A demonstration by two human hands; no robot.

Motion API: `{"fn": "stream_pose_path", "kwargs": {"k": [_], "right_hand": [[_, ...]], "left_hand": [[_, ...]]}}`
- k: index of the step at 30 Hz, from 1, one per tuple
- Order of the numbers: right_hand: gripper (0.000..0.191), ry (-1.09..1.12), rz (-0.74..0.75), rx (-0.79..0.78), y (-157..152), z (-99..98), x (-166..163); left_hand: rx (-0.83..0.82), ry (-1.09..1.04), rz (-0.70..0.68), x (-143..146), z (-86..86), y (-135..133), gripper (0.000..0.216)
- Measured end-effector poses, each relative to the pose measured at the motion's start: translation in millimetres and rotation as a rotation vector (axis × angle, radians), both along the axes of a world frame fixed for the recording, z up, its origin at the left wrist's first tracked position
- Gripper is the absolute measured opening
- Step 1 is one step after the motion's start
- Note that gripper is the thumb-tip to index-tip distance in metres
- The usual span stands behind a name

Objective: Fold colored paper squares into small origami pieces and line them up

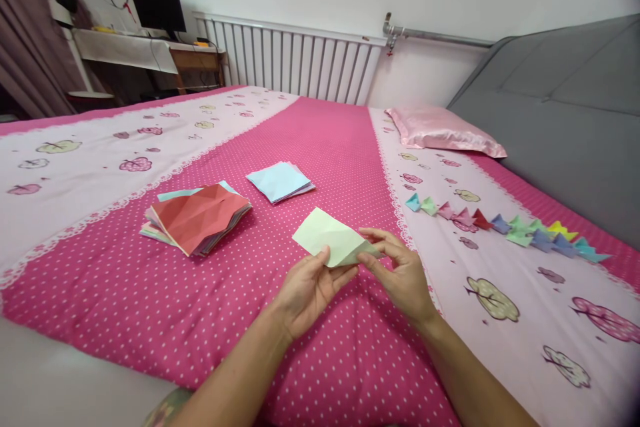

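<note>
I have the sheet (327,235) between both hands, over the quilt (330,137). Long axis: left to right, slanting nearer at right. Right hand (404,273) pinches its right corner; left hand (307,292) grips the near edge, thumb uppermost.

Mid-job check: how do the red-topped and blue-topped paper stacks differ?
The red-topped stack is thicker; the blue-topped stack is thinner. The red-topped stack's sheets splay unevenly; the blue-topped stack's lie more neatly. Both rest on the dotted pink bedspread.
</note>
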State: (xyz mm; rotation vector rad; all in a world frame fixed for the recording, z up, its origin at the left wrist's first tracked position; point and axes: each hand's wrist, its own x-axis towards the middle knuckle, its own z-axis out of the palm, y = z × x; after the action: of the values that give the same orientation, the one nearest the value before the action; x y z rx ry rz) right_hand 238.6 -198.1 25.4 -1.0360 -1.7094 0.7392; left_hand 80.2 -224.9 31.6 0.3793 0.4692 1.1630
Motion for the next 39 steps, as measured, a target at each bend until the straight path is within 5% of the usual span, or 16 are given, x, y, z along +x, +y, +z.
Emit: {"fn": "stream_pose_path", "kwargs": {"k": [5, 13, 25, 39], "right_hand": [[0.011, 0.100, -0.006, -0.095, -2.5, -1.7, -3.5], [0.020, 0.112, -0.092, -0.143, -6.7, -2.9, -6.9], [0.026, 0.153, -0.108, -0.216, -5.7, -4.9, -5.4], [0.025, 0.190, -0.096, -0.211, -5.0, -5.7, -5.3]], "left_hand": [[0.059, 0.063, -0.010, 2.4, -2.9, -2.0, 0.029], [0.322, 0.441, 0.115, 7.4, -5.7, -3.2, 0.034], [0.145, 0.476, 0.077, 8.6, -6.4, -1.2, 0.027], [0.017, 0.237, 0.102, 6.6, -4.2, -0.2, 0.020]]}}
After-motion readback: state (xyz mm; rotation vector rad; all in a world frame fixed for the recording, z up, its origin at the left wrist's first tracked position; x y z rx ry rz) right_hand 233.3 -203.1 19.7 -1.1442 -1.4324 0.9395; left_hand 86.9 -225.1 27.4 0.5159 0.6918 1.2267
